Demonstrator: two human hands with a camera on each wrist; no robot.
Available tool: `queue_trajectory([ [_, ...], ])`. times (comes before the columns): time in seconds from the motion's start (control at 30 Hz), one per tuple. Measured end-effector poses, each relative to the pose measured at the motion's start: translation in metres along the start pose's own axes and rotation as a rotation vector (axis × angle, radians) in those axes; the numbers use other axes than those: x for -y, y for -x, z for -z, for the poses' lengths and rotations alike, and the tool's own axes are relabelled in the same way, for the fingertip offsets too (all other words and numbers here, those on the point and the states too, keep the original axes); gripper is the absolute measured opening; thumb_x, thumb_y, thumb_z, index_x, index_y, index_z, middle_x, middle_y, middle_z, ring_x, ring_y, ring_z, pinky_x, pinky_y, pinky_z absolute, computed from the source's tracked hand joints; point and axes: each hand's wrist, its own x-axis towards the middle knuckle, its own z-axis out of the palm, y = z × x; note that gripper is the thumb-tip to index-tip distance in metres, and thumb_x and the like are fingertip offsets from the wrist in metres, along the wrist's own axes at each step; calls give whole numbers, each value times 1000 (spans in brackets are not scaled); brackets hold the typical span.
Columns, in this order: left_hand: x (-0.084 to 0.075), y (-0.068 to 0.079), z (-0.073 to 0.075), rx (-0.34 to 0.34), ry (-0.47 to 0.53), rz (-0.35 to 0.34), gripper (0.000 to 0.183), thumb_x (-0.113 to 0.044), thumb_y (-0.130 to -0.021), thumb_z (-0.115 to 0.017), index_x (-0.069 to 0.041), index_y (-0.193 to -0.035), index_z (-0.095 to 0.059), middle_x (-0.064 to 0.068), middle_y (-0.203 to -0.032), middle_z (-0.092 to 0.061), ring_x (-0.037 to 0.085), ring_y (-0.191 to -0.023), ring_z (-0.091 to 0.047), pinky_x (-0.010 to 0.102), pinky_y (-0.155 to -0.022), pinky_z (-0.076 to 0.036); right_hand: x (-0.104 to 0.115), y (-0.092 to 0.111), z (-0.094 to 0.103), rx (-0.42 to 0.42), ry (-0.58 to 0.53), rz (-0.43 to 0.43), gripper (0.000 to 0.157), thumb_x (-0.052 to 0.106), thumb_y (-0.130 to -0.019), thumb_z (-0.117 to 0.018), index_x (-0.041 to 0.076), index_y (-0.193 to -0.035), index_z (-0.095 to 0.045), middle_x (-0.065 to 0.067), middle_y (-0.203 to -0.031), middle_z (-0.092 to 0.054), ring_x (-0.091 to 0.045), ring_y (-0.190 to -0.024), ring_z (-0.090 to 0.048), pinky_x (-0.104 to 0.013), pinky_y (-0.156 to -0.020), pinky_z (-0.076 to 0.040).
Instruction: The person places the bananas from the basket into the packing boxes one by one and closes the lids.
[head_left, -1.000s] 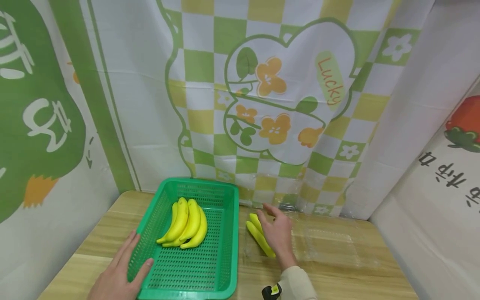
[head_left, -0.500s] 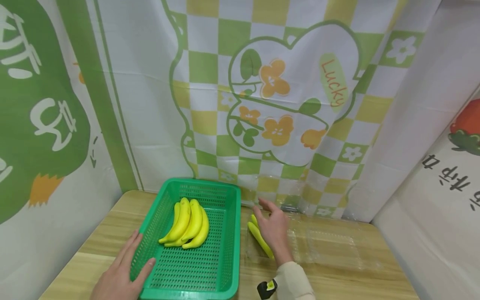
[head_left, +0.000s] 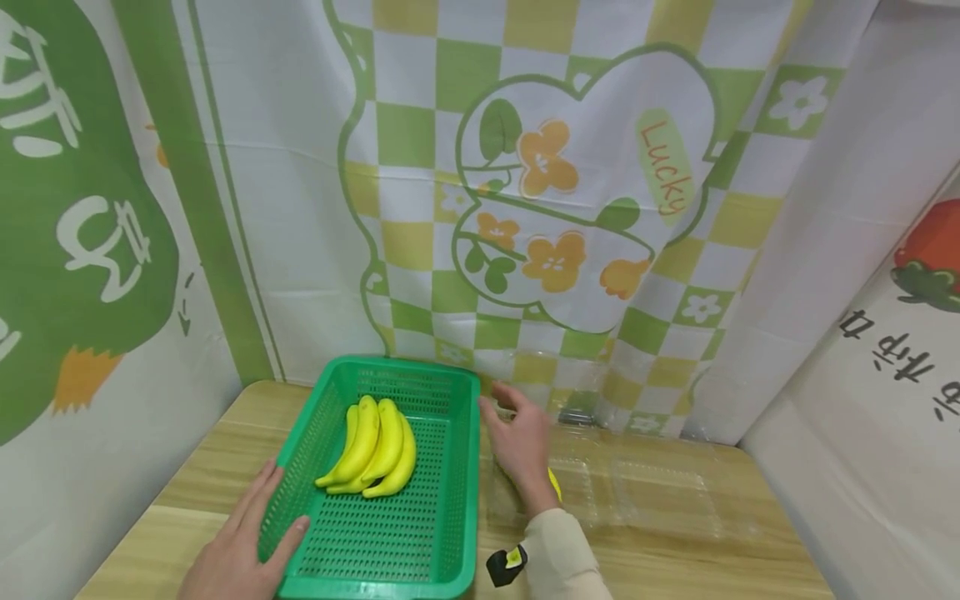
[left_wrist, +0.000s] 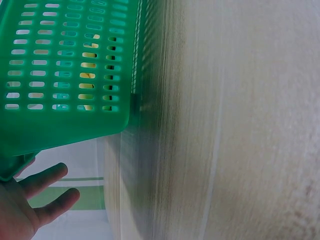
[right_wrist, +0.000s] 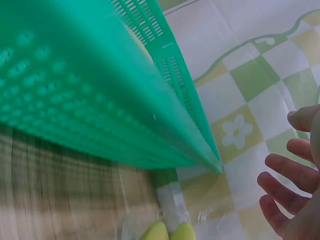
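Yellow bananas (head_left: 365, 442) in green basket (head_left: 472, 500), two more bananas (right_wrist: 184, 233) outside | left hand (head_left: 236, 550) at basket rim, fingers extended | right hand (head_left: 522, 446) empty, fingers relaxed | risk: low swing could jolt basket

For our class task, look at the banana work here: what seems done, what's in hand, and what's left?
Seems done: two bananas lie in or on the clear plastic, tips showing in the right wrist view. In hand: nothing gripped; the right hand is empty beside the basket, the left hand at its opposite side. Probably left: the bunch inside the basket, if bananas are going across.
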Motion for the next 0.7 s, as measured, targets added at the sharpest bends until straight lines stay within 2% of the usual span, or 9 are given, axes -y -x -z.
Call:
queue_trajectory([
  [0.2, 0, 0, 1, 7, 9, -3, 87, -58, -109, -49, -6, -170, -17, 24, -176, -20, 64, -140, -45, 76, -87, -54, 11, -1, -13, 20, -48, 6, 36, 30, -99, -76, 12, -131, -75, -10, -128, -78, -33, -120, -72, -50, -97, -63],
  [0.4, 1, -1, 0, 21, 6, 5, 88, -59, -108, -48, -6, -170, -15, 24, -176, -19, 65, -138, -47, 74, -86, -55, 19, -1, -23, 60, -55, 16, 37, 30, -102, -74, 11, -133, -74, -13, -129, -77, -35, -121, -70, -51, -100, -61],
  [0.7, 1, -1, 0, 17, 4, 8, 88, -59, -108, -49, -6, -170, -17, 23, -176, -20, 64, -137, -48, 72, -85, -56, 25, -2, -42, 69, -89, -5, 35, 29, -100, -76, 12, -131, -75, -7, -124, -79, -28, -116, -72, -46, -99, -60],
])
